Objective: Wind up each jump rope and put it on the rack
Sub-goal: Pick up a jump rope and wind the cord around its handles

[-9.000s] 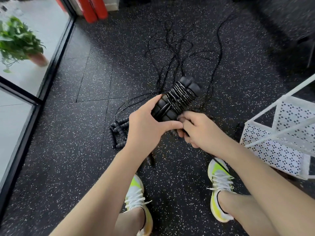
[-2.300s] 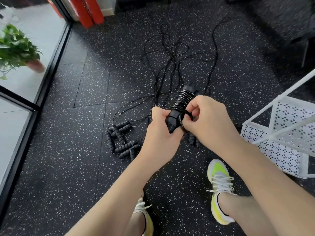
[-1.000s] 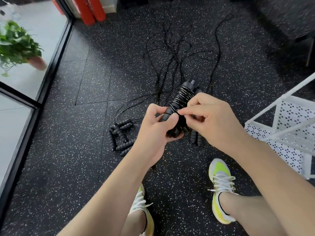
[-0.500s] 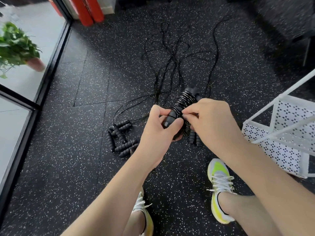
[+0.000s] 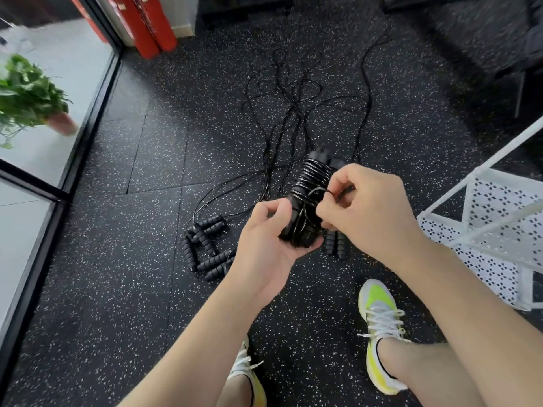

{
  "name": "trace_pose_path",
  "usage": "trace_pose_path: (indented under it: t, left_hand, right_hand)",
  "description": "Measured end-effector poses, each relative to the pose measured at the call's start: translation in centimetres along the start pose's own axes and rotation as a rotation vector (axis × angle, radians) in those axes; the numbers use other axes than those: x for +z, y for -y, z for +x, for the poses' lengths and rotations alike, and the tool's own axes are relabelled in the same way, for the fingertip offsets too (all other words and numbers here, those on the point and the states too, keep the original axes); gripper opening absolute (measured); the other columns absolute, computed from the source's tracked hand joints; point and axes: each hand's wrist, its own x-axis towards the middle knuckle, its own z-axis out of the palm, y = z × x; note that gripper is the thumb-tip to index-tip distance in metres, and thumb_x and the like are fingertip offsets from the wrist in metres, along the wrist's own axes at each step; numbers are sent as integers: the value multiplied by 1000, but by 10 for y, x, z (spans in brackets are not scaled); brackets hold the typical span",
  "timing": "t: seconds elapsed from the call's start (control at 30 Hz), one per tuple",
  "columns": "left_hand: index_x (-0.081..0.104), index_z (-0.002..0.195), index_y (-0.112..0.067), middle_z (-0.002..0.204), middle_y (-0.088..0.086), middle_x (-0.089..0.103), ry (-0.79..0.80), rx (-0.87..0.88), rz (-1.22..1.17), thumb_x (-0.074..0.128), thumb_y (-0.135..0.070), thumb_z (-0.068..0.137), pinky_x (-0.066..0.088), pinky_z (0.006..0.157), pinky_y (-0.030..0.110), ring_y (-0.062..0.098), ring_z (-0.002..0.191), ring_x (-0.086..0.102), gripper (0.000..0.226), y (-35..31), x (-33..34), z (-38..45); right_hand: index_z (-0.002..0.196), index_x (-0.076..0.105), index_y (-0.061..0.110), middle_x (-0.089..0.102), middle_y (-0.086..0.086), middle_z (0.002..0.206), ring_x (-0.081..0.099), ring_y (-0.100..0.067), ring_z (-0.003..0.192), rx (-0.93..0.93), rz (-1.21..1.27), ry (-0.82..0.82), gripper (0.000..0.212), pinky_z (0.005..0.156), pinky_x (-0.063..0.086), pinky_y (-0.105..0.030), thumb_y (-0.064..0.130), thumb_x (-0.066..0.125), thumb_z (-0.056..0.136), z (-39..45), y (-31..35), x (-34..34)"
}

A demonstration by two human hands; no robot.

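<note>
Both hands now tuck the cord end (image 5: 318, 190) into the wound rope (image 5: 311, 183).

The right hand (image 5: 364, 212) has lifted a loop of cord (image 5: 318, 190) off the wound jump rope (image 5: 308, 195), which the left hand (image 5: 270, 242) now cradles lower.

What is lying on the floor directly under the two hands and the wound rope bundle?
Below the right hand and the black wound rope bundle, two ribbed black handles lie on the speckled rubber floor. Their upper ends are covered. The left hand hides the floor beneath it.
</note>
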Motion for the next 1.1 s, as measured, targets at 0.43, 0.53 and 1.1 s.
trace_pose_path:
  t: [0.43, 0.53, 1.1]
  left_hand:
    - [56, 139, -16, 125, 13, 68, 70, 94, 323, 55, -5, 104, 60, 85, 47, 29, 108, 69, 37, 2, -10, 9]
    - [60, 136, -13, 123, 15, 70, 98, 85, 397, 52, -8, 106, 60, 83, 45, 38, 111, 69, 31, 6, -14, 10]
    - [56, 137, -17, 128, 6, 69, -65, 118, 322, 59, -17, 104, 56, 96, 58, 28, 118, 68, 33, 26, 14, -7]
  right_hand:
    - [91, 70, 24, 65, 16, 77, 59, 2, 74, -86, -4, 85, 5, 69, 42, -8, 22, 74, 90, 8, -4, -1]
    - [90, 63, 24, 66, 13, 81, 62, 1, 71, -53, -26, 52, 7, 66, 43, -9, 22, 67, 96, 8, -7, 3]
    - [114, 52, 26, 61, 10, 105, 60, -2, 92, 275, 208, -136, 42, 71, 42, -15, 46, 76, 86, -18, -14, 1]
